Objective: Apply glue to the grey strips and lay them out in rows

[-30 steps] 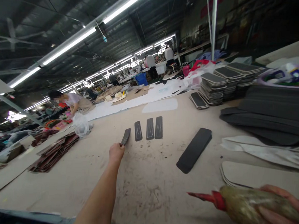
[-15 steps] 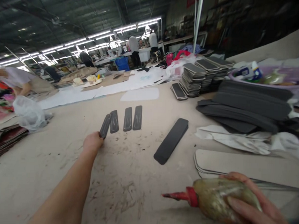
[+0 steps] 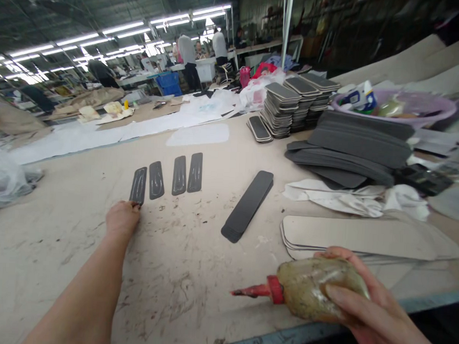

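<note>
The counter (image 3: pixel 161 302) spans the lower half of the frame. A pile of dark panels (image 3: pixel 358 140) sits at upper right, above pale panels (image 3: pixel 349 235). At lower right, the right hand (image 3: pixel 376 305) is wrapped around a squeeze bottle (image 3: pixel 304 289). Dark plain strips (image 3: pixel 247 206) lie stacked near centre. Left of centre, the left hand (image 3: pixel 122 219) pinches the leftmost streaked strip (image 3: pixel 138 183), beside three similar strips (image 3: pixel 179 175).

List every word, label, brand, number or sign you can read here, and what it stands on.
No text can be read.
Blue-and-white package in the purple basin: any print is too small and blurred to read.
Bottle in the right hand: no legible lettering shows.
</note>
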### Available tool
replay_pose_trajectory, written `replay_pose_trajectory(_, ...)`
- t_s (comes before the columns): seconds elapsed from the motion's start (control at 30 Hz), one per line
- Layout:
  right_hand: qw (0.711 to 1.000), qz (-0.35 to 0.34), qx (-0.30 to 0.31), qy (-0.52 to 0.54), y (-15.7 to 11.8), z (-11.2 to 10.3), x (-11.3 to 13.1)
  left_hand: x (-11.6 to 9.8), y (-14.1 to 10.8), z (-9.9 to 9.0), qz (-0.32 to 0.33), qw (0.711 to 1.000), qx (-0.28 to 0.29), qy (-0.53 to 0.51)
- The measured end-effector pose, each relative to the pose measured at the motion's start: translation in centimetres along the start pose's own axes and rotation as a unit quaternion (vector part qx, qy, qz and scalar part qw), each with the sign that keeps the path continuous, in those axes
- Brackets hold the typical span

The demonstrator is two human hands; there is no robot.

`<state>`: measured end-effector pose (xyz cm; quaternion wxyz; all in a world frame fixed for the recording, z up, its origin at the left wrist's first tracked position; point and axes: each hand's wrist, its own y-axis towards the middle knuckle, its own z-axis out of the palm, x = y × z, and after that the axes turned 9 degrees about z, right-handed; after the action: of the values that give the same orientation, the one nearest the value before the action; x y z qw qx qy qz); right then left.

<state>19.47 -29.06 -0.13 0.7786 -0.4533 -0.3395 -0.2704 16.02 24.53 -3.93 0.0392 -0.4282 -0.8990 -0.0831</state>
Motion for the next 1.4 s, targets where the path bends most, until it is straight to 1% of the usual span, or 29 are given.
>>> replay_pose_trajectory(0.13, 1.0, 0.011, -0.009, -0.003, 0.0, -0.5, -0.5, -0.3, 0.8, 0.2, -0.019, 0.999, -0.022, -0.018)
replay_pose_trajectory(0.23, 0.999, 0.025, -0.029, -0.004, 0.0, -0.7, -0.7, -0.3, 1.2, 0.0, -0.056, 0.996, -0.052, -0.043)
replay_pose_trajectory(0.33, 0.999, 0.018, -0.046, 0.002, 0.1, -0.6, -0.5, -0.3, 1.1, -0.7, -0.104, 0.988, -0.088, -0.075)
replay_pose_trajectory(0.4, 0.999, 0.005, -0.039, 0.01, 0.1, -0.3, -0.1, -1.0, 0.3, -1.5, -0.132, 0.98, -0.121, -0.09)
replay_pose_trajectory(0.47, 1.0, -0.005, -0.022, 0.021, -0.1, 0.0, 0.3, -2.9, -1.2, -2.6, -0.134, 0.973, -0.15, -0.117)
replay_pose_trajectory(0.5, 0.999, -0.01, -0.014, 0.028, -0.2, 0.2, 0.6, -4.3, -2.4, -3.2, -0.114, 0.97, -0.158, -0.148)
replay_pose_trajectory(0.53, 0.999, -0.017, -0.009, 0.036, -0.3, 0.3, 0.7, -6.0, -3.7, -3.8, -0.073, 0.966, -0.157, -0.192)
replay_pose_trajectory(0.57, 0.999, -0.024, -0.006, 0.043, -0.5, 0.4, 0.8, -7.9, -5.2, -4.4, -0.016, 0.958, -0.148, -0.244)
replay_pose_trajectory(0.63, 0.998, -0.038, -0.001, 0.057, -0.6, 0.4, 1.0, -11.9, -8.4, -5.4, 0.143, 0.928, -0.1, -0.329)
replay_pose_trajectory(0.7, 0.996, -0.046, 0.009, 0.069, -0.8, 0.4, 1.0, -15.7, -11.0, -6.2, 0.279, 0.895, -0.063, -0.341)
replay_pose_trajectory(0.73, 0.996, -0.049, 0.015, 0.076, -0.9, 0.4, 1.0, -17.4, -12.0, -6.4, 0.327, 0.884, -0.057, -0.33)
replay_pose_trajectory(0.8, 0.994, -0.054, 0.024, 0.092, -0.9, 0.3, 1.1, -20.1, -13.2, -6.6, 0.384, 0.875, -0.054, -0.29)
replay_pose_trajectory(0.9, 0.991, -0.069, 0.029, 0.115, -1.0, 0.0, 1.3, -22.5, -13.4, -6.7, 0.407, 0.887, -0.019, -0.218)
replay_pose_trajectory(1.0, 0.988, -0.084, 0.026, 0.129, -1.1, -0.3, 1.5, -23.6, -12.9, -7.0, 0.398, 0.901, 0.033, -0.169)
replay_pose_trajectory(1.07, 0.986, -0.091, 0.024, 0.135, -1.1, -0.5, 1.7, -23.9, -12.6, -7.1, 0.387, 0.907, 0.05, -0.158)
replay_pose_trajectory(1.17, 0.984, -0.106, 0.019, 0.141, -1.0, -0.7, 1.8, -24.3, -12.2, -6.9, 0.372, 0.913, 0.047, -0.159)
replay_pose_trajectory(1.3, 0.982, -0.125, 0.009, 0.142, -0.9, -0.8, 1.9, -24.4, -11.9, -6.7, 0.355, 0.918, 0.025, -0.177)
replay_pose_trajectory(1.4, 0.977, -0.142, 0.015, 0.156, -0.7, -1.0, 1.9, -23.3, -12.4, -7.5, 0.342, 0.918, -0.004, -0.2)
